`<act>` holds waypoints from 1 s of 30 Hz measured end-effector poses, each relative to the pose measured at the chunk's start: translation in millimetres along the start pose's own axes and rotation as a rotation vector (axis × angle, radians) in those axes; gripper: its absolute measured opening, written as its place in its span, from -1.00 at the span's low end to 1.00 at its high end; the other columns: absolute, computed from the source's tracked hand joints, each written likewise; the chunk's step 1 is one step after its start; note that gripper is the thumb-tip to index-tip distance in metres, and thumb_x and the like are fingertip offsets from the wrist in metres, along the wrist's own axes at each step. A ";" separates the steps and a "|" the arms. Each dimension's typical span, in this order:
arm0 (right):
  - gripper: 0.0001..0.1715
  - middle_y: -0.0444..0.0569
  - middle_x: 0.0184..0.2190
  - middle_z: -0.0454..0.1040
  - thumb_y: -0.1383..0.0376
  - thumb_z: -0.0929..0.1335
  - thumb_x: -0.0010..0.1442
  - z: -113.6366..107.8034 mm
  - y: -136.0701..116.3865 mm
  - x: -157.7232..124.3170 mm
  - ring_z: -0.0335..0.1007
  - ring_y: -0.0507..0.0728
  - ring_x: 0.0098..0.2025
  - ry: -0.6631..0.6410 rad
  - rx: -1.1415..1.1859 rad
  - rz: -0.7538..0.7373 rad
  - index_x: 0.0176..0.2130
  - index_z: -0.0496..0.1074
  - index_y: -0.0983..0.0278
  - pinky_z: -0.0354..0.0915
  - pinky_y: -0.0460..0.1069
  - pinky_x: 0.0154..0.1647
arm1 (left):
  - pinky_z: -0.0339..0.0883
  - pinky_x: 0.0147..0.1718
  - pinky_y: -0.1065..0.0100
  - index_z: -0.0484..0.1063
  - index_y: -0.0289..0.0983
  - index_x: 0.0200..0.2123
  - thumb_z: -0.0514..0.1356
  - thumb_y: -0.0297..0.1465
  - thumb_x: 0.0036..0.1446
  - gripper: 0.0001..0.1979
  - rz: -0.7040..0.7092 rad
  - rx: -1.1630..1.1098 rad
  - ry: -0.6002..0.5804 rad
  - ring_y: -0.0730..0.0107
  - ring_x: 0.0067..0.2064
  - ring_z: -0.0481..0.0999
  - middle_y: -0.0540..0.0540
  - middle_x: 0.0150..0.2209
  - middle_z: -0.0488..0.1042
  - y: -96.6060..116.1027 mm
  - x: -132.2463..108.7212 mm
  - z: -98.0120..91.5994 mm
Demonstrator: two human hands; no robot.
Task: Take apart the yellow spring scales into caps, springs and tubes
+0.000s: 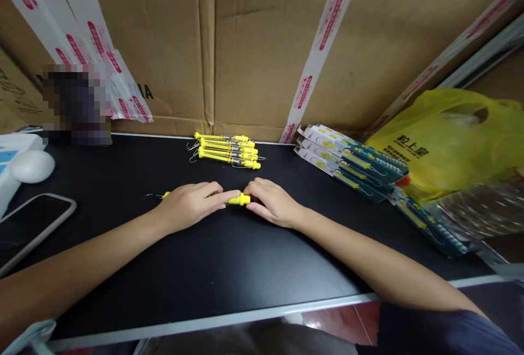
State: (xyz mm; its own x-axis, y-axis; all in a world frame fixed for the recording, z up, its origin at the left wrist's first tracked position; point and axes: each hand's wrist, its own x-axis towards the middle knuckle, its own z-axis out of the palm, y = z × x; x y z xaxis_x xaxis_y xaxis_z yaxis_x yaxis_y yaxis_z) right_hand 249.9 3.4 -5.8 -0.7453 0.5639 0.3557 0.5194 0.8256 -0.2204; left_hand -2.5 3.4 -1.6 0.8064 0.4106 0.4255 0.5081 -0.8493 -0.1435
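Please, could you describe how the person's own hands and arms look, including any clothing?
The left hand and right hand are bare, without visible gloves, rings or watches. A dark navy-blue cloth sleeve covers the right arm above its bare forearm; no left sleeve shows.

Spring scales (223, 155) pair smooth plastic with metal. The desk (229, 267) is softly glossy, the cardboard (254, 60) matt.

Dark navy sleeve showed at lower right of frame (434, 330), cloth plain-looking, edge crossing right arm (368, 256). Left forearm (102, 256), toward lower left, was bare. Left hand (190, 206) and right hand (275, 202), mid-frame, were ungloved, fingers slender.
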 end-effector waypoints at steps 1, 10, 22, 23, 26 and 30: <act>-0.67 -0.02 -0.39 0.34 0.10 0.11 0.32 -0.3 -0.3 0.1 0.18 0.11 -0.35 -0.006 -0.006 -0.004 -0.27 0.24 0.26 0.16 0.00 -0.27 | 0.31 -0.34 0.49 0.21 -0.10 0.15 -0.03 -0.34 0.30 -0.64 0.011 0.012 0.003 0.50 -0.27 0.46 0.00 -0.22 0.44 0.1 0.5 -0.6; -0.67 -0.02 -0.41 0.33 0.16 0.11 0.34 -0.8 -1.7 1.1 0.17 0.09 -0.35 -0.030 -0.039 -0.030 -0.31 0.27 0.27 0.15 -0.02 -0.26 | 0.33 -0.33 0.47 0.24 -0.13 0.13 0.00 -0.37 0.29 -0.65 0.061 0.050 0.024 0.48 -0.29 0.47 -0.02 -0.24 0.45 0.8 2.7 -3.8; -0.74 -0.05 -0.43 0.33 0.15 0.18 0.31 0.0 -1.3 1.4 0.17 0.06 -0.40 0.029 0.048 -0.033 -0.30 0.24 0.27 0.16 -0.06 -0.37 | 0.34 -0.32 0.47 0.20 -0.10 0.16 -0.02 -0.35 0.30 -0.63 0.012 -0.007 -0.031 0.49 -0.26 0.45 -0.01 -0.21 0.43 -0.3 0.5 -1.2; -0.75 -0.05 -0.43 0.33 0.14 0.19 0.30 0.0 -1.8 1.3 0.17 0.06 -0.41 0.031 0.050 -0.023 -0.29 0.24 0.27 0.16 -0.06 -0.36 | 0.34 -0.31 0.47 0.21 -0.11 0.16 -0.02 -0.35 0.30 -0.63 0.008 -0.017 -0.033 0.49 -0.26 0.46 -0.01 -0.21 0.43 -0.5 0.4 -1.2; -0.72 -0.05 -0.42 0.33 0.09 0.21 0.27 -0.7 -2.9 0.7 0.19 0.07 -0.40 0.023 0.047 0.014 -0.26 0.24 0.27 0.18 -0.03 -0.33 | 0.34 -0.31 0.47 0.23 -0.12 0.14 -0.03 -0.35 0.30 -0.65 0.008 -0.031 -0.024 0.49 -0.26 0.46 -0.01 -0.21 0.43 -0.7 0.2 -1.2; -0.70 -0.04 -0.42 0.35 0.10 0.15 0.30 -2.3 -3.2 0.4 0.20 0.09 -0.39 0.009 0.035 0.037 -0.28 0.24 0.26 0.18 0.00 -0.28 | 0.33 -0.31 0.49 0.22 -0.09 0.15 -0.03 -0.35 0.30 -0.64 -0.003 -0.029 -0.018 0.52 -0.26 0.45 -0.01 -0.22 0.43 -0.3 0.1 -0.7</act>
State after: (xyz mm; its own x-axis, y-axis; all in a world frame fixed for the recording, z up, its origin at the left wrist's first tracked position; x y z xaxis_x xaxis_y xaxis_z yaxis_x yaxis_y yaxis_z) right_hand 249.0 1.0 -2.8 -0.7219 0.5943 0.3547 0.5320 0.8043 -0.2649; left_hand -2.8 3.5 -0.9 0.8103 0.4190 0.4096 0.5019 -0.8571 -0.1160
